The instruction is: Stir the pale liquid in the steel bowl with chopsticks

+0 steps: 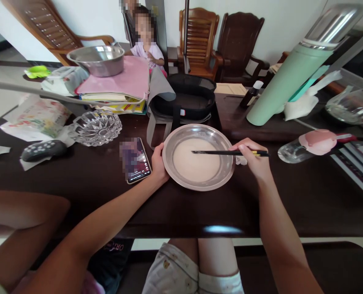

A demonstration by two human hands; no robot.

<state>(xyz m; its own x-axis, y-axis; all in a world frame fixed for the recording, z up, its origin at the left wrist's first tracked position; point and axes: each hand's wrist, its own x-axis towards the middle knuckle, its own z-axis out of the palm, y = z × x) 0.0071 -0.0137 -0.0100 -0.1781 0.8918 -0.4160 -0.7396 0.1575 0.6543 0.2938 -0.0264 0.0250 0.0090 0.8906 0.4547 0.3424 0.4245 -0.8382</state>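
Note:
A shallow steel plate (224, 141) with pale batter in it sits on the dark table (306, 192) in front of me. My left hand (158, 165) grips the plate's left rim. My right hand (254, 157) is closed on a pair of black chopsticks (218, 152), held level, their tips over the batter near the plate's middle.
A phone (136, 160) lies just left of the plate, with a glass dish (95, 127) and a remote (43, 150) beyond. A black bag (190, 98), green flask (291, 77), steel bowl (98, 59) and overturned cup (306, 145) crowd the table. A small person sits at the far side.

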